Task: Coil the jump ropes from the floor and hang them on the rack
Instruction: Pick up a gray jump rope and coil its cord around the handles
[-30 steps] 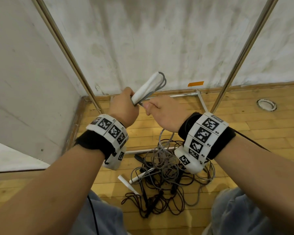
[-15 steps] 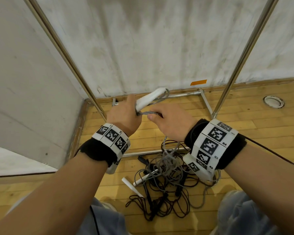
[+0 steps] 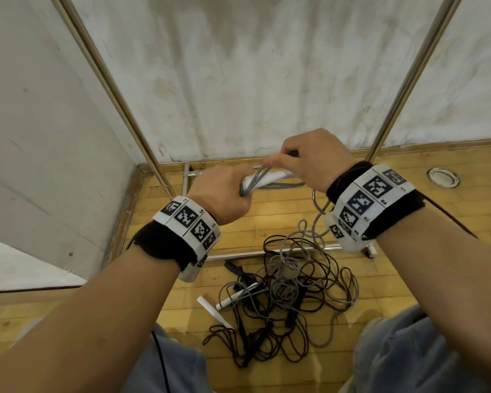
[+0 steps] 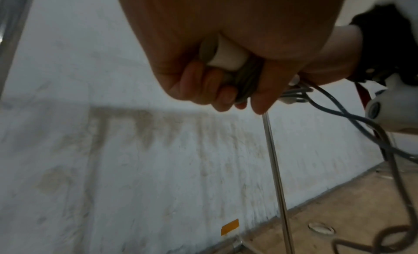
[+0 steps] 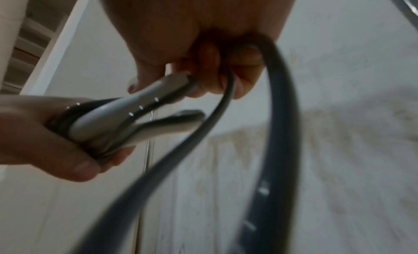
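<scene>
I see the left hand (image 3: 224, 198) fisted round the white handles (image 3: 267, 178) of a grey rope (image 3: 319, 211), with several turns of cord bound over them under the fingers (image 4: 224, 95). The right wrist view shows two handles side by side in that fist, their free ends fanning apart. The right hand (image 3: 315, 163) sits just right of the handles and slightly higher; it pinches the cord between thumb and curled fingers (image 5: 208, 64), the thumb tip touching the far end of one handle (that view is blurred by motion). From this hand the cord drops in a loop past the right wrist band (image 3: 369, 205) to the pile (image 3: 284, 296) on the wood floor (image 3: 408, 194). The pile lies below the handles, between the knees, and is a tangle of grey and dark ropes with two white handles (image 3: 227, 302) and dark handles at its left side. The rack (image 3: 403, 89) stands beyond the handles against the wall: two slanted metal uprights and floor bars, one bar touching the pile's far edge. I see no rope on the visible part of it
</scene>
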Demonstrator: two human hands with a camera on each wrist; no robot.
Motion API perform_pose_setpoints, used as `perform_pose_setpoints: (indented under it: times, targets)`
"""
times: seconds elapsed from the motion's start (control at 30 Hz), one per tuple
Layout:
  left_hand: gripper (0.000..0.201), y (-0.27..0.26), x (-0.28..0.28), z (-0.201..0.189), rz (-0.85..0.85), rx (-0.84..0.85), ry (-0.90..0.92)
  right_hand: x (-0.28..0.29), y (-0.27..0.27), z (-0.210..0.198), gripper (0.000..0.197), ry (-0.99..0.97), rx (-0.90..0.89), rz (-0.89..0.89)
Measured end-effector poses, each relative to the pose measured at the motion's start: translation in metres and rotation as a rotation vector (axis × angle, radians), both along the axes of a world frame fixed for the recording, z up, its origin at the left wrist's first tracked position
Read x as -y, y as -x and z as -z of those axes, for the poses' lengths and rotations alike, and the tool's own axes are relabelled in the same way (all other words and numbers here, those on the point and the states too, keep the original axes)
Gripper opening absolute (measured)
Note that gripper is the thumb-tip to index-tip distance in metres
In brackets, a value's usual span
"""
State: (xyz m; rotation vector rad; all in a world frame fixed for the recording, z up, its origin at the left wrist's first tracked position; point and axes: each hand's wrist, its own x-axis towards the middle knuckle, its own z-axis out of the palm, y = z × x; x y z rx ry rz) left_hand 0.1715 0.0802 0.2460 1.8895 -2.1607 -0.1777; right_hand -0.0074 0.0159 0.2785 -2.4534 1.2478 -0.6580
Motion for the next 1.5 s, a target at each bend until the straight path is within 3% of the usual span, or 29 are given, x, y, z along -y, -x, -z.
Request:
perform_pose_setpoints:
  times: [0.13, 0.3, 0.37, 0.4, 0.47, 0.53, 0.63, 0.73, 0.87, 1.17, 1.4, 1.5]
  targets:
    - [0.011, 0.000, -0.004, -0.017, 0.023, -0.030, -0.065, 0.004, 0.006, -0.008, 0.047, -0.040, 0.058, 0.006]
    - [0.021, 0.007, -0.014, -0.026, 0.118, -0.128, -0.138, 0.008, 0.020, -0.012, 0.044, -0.359, 0.127, -0.041]
    - [0.022, 0.009, -0.018, -0.030, 0.119, -0.213, -0.115, 0.007, 0.024, -0.014, 0.047, -0.496, 0.245, -0.091]
    - [0.017, 0.010, -0.020, -0.032, 0.109, -0.269, -0.112, 0.006, 0.025, -0.012, 0.044, -0.577, 0.329, -0.091]
    - [0.019, 0.013, -0.023, -0.035, 0.090, -0.407, -0.099, -0.002, 0.017, -0.005, 0.014, -0.701, 0.440, -0.025]
    - [0.028, 0.015, -0.023, -0.036, 0.051, -0.536, -0.061, -0.012, 0.005, 0.008, 0.010, -0.635, 0.336, -0.004]
    - [0.033, 0.015, -0.021, -0.036, -0.065, -0.624, 0.004, -0.022, -0.010, 0.024, 0.039, -0.640, 0.445, -0.039]
    - [0.032, 0.012, -0.019, -0.037, -0.152, -0.681, 0.022, -0.029, -0.023, 0.030, 0.044, -0.586, 0.491, -0.020]
    - [0.031, 0.011, -0.018, -0.040, -0.133, -0.843, 0.021, -0.032, -0.034, 0.029, 0.052, -0.621, 0.498, -0.015]
    - [0.023, 0.019, -0.011, -0.042, -0.140, -0.892, 0.106, -0.037, -0.027, 0.035, 0.022, -0.133, 0.440, -0.040]
    - [0.027, 0.023, -0.013, -0.046, -0.184, -0.939, 0.109, -0.026, -0.013, 0.024, 0.017, -0.128, 0.189, -0.075]
    - [0.028, 0.025, -0.017, -0.049, -0.158, -1.087, 0.150, -0.026, -0.012, 0.020, 0.026, -0.204, 0.156, -0.116]
